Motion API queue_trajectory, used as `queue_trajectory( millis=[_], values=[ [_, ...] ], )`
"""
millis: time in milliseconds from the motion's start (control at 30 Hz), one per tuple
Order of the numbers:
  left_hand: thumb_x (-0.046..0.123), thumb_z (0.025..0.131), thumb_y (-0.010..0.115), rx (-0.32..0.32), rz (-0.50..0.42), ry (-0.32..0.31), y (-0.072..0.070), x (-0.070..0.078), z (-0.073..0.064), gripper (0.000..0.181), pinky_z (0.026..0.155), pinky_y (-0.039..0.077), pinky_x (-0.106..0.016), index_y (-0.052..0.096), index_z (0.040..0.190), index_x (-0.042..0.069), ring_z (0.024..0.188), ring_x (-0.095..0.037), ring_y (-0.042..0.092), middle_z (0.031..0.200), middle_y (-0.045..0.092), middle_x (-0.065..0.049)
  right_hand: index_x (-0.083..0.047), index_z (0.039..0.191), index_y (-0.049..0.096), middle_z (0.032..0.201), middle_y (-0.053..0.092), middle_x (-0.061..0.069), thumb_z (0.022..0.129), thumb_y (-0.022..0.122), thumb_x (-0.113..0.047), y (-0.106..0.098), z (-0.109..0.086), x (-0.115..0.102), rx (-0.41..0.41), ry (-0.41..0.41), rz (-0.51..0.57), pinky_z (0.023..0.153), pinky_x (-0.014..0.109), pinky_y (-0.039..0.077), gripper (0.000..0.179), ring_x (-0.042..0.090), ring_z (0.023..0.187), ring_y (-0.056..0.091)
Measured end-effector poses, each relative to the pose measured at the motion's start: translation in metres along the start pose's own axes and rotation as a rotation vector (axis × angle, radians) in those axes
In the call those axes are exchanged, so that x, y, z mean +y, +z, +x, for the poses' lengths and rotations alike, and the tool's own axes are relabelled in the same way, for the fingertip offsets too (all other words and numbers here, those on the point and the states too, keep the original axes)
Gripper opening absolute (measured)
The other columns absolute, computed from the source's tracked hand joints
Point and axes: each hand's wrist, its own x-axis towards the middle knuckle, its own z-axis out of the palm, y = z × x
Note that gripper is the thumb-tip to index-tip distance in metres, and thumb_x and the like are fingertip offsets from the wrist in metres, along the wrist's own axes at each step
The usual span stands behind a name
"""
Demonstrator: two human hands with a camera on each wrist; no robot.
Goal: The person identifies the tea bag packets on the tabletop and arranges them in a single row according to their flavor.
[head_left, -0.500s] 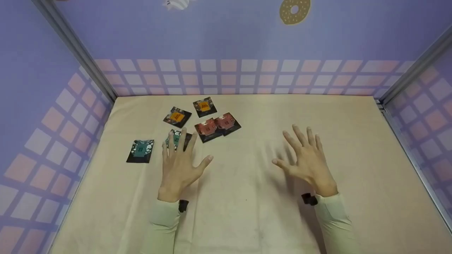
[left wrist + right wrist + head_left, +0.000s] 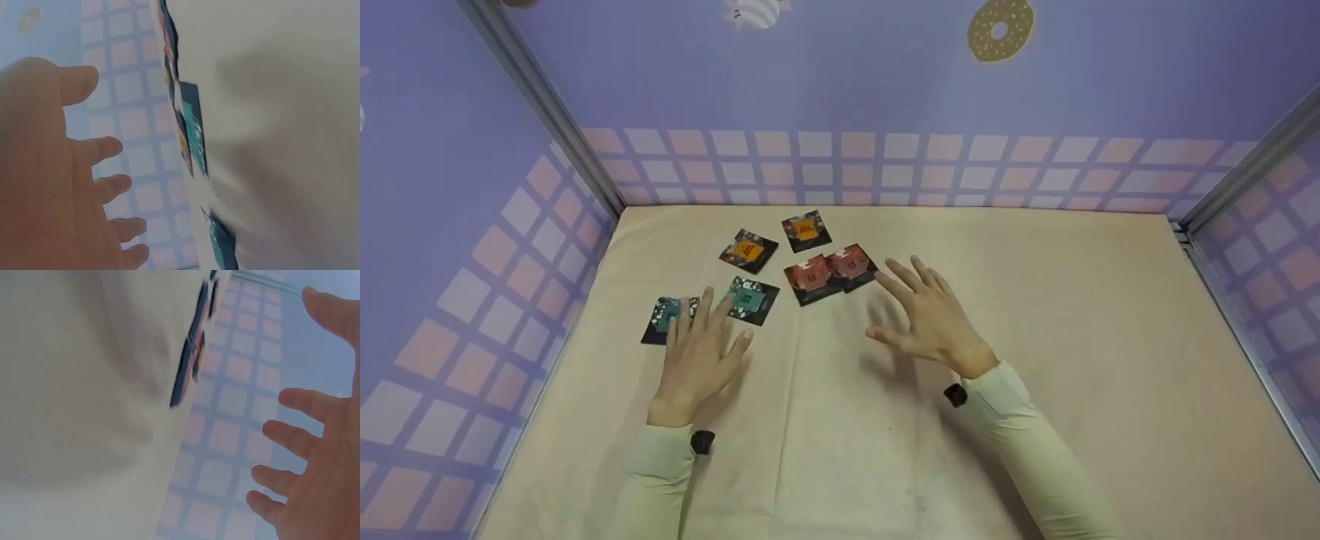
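Observation:
My left hand (image 2: 695, 367) hovers above the cloth with fingers spread, its fingertips overlapping the left teal-and-black packet (image 2: 655, 331) in the head view. A second teal packet (image 2: 751, 301) lies just right of those fingertips. The right hand (image 2: 937, 319), also spread and holding nothing, is raised over the cloth beside two red-and-black packets (image 2: 812, 280) that overlap each other. Behind them lie two orange-and-black packets (image 2: 748, 251), set apart. In the left wrist view, a teal packet (image 2: 194, 132) rests flat, away from the left hand's fingers (image 2: 115, 188).
A pale cloth (image 2: 1072, 315) covers the tabletop. Purple panels with pink and white squares (image 2: 900, 169) enclose the back and both sides, with metal posts (image 2: 547, 112) at the corners.
Both hands have moved left in the head view, the right one toward the red packets, the left one over the leftmost teal packet. The view has shifted slightly; the packets stay in place.

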Motion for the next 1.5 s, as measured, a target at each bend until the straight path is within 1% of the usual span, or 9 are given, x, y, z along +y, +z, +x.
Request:
queue_trajectory(
  millis=[300, 533, 633, 767, 900, 1100, 1200, 1333, 1500],
  values=[
    [0.042, 0.113, 0.047, -0.047, -0.025, -0.025, -0.008, -0.032, 0.001, 0.071, 0.128, 0.006, -0.075, 0.025, 0.169, 0.004, 0.160, -0.060, 0.000, 0.177, 0.008, -0.027, -0.015, 0.164, 0.044, 0.174, 0.034, 0.013, 0.096, 0.064, -0.068, 0.036, 0.048, -0.028, -0.119, -0.065, 0.034, 0.127, 0.067, 0.027, 0.088, 0.047, 0.161, 0.026],
    [0.039, 0.114, 0.045, -0.070, -0.035, -0.035, -0.012, -0.054, 0.005, 0.070, 0.127, 0.006, -0.076, 0.025, 0.168, 0.000, 0.159, -0.062, -0.002, 0.176, 0.008, -0.030, -0.013, 0.164, 0.044, 0.173, 0.036, 0.014, 0.105, 0.056, -0.057, 0.063, 0.080, -0.052, -0.186, -0.102, 0.131, 0.130, 0.062, 0.023, 0.075, 0.043, 0.162, 0.026],
    [0.036, 0.114, 0.044, -0.075, -0.039, -0.033, -0.011, -0.062, 0.008, 0.068, 0.126, 0.005, -0.076, 0.025, 0.168, -0.001, 0.159, -0.062, -0.001, 0.175, 0.009, -0.032, -0.013, 0.164, 0.044, 0.174, 0.034, 0.014, 0.108, 0.053, -0.050, 0.075, 0.094, -0.066, -0.215, -0.121, 0.161, 0.133, 0.058, 0.021, 0.068, 0.041, 0.163, 0.025],
    [0.033, 0.114, 0.044, -0.081, -0.042, -0.041, -0.011, -0.070, 0.009, 0.066, 0.128, 0.006, -0.073, 0.027, 0.168, 0.000, 0.160, -0.060, 0.001, 0.175, 0.010, -0.032, -0.014, 0.164, 0.044, 0.175, 0.032, 0.013, 0.110, 0.049, -0.041, 0.091, 0.110, -0.089, -0.230, -0.138, 0.176, 0.132, 0.059, 0.021, 0.060, 0.041, 0.163, 0.024],
    [0.028, 0.114, 0.044, -0.082, -0.036, -0.026, -0.015, -0.076, 0.010, 0.062, 0.129, 0.008, -0.072, 0.029, 0.167, -0.001, 0.160, -0.059, 0.005, 0.175, 0.013, -0.032, -0.018, 0.165, 0.044, 0.176, 0.031, 0.008, 0.113, 0.047, -0.035, 0.105, 0.121, -0.110, -0.255, -0.130, 0.127, 0.132, 0.059, 0.022, 0.055, 0.038, 0.164, 0.022],
    [0.019, 0.114, 0.041, -0.085, -0.033, 0.002, -0.017, -0.079, 0.017, 0.057, 0.127, 0.013, -0.073, 0.030, 0.166, -0.004, 0.159, -0.060, 0.008, 0.174, 0.016, -0.033, -0.021, 0.164, 0.045, 0.176, 0.031, 0.002, 0.115, 0.044, -0.029, 0.116, 0.128, -0.122, -0.269, -0.163, -0.015, 0.133, 0.052, 0.025, 0.050, 0.034, 0.164, 0.024],
    [0.014, 0.114, 0.038, -0.116, -0.034, -0.010, -0.015, -0.082, 0.019, 0.057, 0.128, 0.012, -0.072, 0.027, 0.166, -0.006, 0.160, -0.059, 0.007, 0.174, 0.014, -0.033, -0.020, 0.165, 0.044, 0.176, 0.033, 0.002, 0.116, 0.043, -0.025, 0.121, 0.129, -0.125, -0.287, -0.179, -0.045, 0.133, 0.049, 0.025, 0.049, 0.032, 0.164, 0.026],
    [0.008, 0.112, 0.037, -0.166, -0.037, -0.033, -0.013, -0.085, 0.020, 0.058, 0.128, 0.013, -0.071, 0.024, 0.166, -0.007, 0.160, -0.057, 0.006, 0.174, 0.012, -0.033, -0.021, 0.167, 0.040, 0.177, 0.029, 0.001, 0.113, 0.048, -0.019, 0.125, 0.131, -0.131, -0.340, -0.190, -0.093, 0.134, 0.045, 0.022, 0.054, 0.031, 0.165, 0.023],
    [0.006, 0.111, 0.035, -0.174, -0.025, -0.048, -0.016, -0.089, 0.017, 0.057, 0.129, 0.012, -0.069, 0.025, 0.165, -0.009, 0.161, -0.056, 0.007, 0.173, 0.012, -0.034, -0.020, 0.167, 0.040, 0.177, 0.028, 0.001, 0.113, 0.050, -0.017, 0.127, 0.140, -0.144, -0.397, -0.195, -0.118, 0.135, 0.041, 0.017, 0.055, 0.028, 0.166, 0.020]
  ],
)
